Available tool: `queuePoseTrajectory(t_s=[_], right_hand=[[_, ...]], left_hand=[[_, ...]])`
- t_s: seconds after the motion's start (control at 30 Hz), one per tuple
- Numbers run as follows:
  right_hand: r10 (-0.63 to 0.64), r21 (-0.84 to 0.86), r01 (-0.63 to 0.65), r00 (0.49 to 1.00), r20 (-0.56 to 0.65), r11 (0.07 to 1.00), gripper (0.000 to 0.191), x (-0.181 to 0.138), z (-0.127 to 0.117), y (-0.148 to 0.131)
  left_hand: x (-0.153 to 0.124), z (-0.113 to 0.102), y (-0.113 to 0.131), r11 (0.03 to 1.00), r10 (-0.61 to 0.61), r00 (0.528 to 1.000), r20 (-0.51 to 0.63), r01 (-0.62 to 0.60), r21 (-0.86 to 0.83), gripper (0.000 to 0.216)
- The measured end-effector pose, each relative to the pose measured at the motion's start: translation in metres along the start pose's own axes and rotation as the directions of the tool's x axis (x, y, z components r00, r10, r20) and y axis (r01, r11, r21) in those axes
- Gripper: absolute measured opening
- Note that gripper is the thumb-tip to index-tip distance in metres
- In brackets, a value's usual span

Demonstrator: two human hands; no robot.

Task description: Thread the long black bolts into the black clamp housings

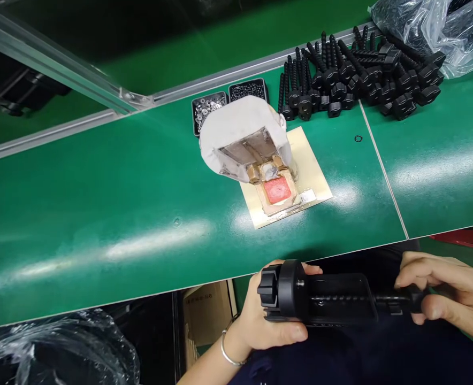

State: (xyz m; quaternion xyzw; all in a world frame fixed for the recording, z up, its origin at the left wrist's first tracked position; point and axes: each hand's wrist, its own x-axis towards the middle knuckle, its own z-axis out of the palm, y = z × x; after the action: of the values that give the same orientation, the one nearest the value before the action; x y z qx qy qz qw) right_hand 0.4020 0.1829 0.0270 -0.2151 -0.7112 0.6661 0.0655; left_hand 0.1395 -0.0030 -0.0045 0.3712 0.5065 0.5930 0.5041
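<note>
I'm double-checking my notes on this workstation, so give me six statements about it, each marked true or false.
1. The left hand holds the thick body of a black device. True.
2. The right hand is empty. False: its fingers are around the knob-like end of the black device.
3. Black threaded screws lie heaped on the green tabletop. True.
4. The silver bracelet is on the right wrist. False: it is on the left wrist.
5. The small black ring lies in a tray. False: it lies on the green tabletop.
6. The white-covered block stands on a pale board. True.
</note>
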Motion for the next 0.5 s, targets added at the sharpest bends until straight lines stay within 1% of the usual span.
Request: queuePoseTrajectory(t_s=[0.1, 0.2, 0.27, 0.4, 0.5], right_hand=[[-0.034, 0.009, 0.034, 0.998, -0.047, 0.999, 0.021, 0.004, 0.008, 0.000], [-0.128, -0.004, 0.128, 0.989, -0.079, 0.992, 0.030, 0.007, 0.011, 0.002], [-0.168, -0.016, 0.168, 0.982, -0.083, 0.986, 0.032, 0.008, 0.011, 0.003], [-0.142, -0.098, 0.132, 0.984, -0.108, 0.986, 0.043, 0.012, 0.012, 0.002], [-0.123, -0.138, 0.116, 0.992, -0.041, 0.984, 0.049, 0.019, 0.014, -0.001]], left_hand=[[0.000, 0.001, 0.002, 1.000, 0.015, 1.000, 0.019, -0.015, 0.013, 0.059], [-0.001, 0.002, 0.003, 1.000, 0.012, 1.000, 0.014, -0.013, 0.020, 0.059], [-0.001, 0.001, 0.004, 0.999, -0.012, 1.000, 0.004, 0.012, 0.036, 0.059], [0.000, -0.001, 0.007, 0.993, -0.030, 1.000, 0.000, 0.030, 0.110, 0.058], [0.002, -0.002, 0.008, 0.990, -0.038, 0.999, 0.011, 0.036, 0.138, 0.056]])
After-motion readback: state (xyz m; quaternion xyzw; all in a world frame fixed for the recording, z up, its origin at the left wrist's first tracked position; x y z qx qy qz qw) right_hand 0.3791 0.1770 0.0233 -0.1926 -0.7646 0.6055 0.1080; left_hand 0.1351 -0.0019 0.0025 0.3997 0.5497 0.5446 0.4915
